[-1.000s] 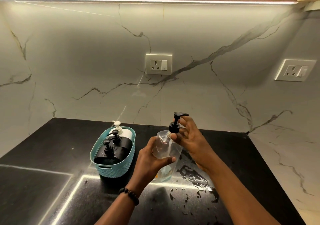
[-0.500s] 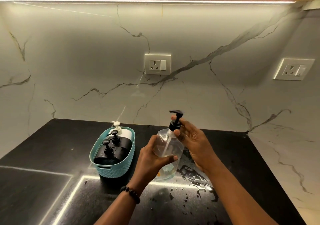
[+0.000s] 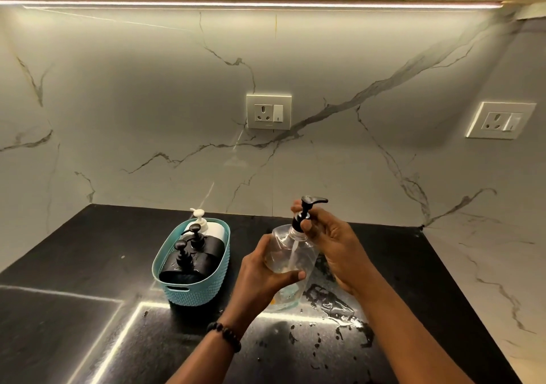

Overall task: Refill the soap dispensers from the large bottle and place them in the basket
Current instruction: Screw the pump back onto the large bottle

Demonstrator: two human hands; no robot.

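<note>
1. The black pump (image 3: 307, 209) sits a bit higher now than it did a moment ago, and its spout points more to the right. The bottle has tipped a little too.
2. I think the pump is being turned at the neck. I cannot tell if it is going on or coming off.
3. The left hand (image 3: 261, 277) is wrapped around the middle of the clear bottle (image 3: 291, 262) and holds it just above the black counter (image 3: 88, 265).
4. The right hand (image 3: 331, 242) pinches the pump collar with its thumb and fingertips. The other fingers are loose.
5. The blue basket (image 3: 195, 293) stands just left of the hands. Two black dispensers (image 3: 189, 258) and a white dispenser (image 3: 206, 225) are already in it.
6. Spilled drops (image 3: 334, 310) shine on the counter under the bottle, so it may be slippery.
</note>
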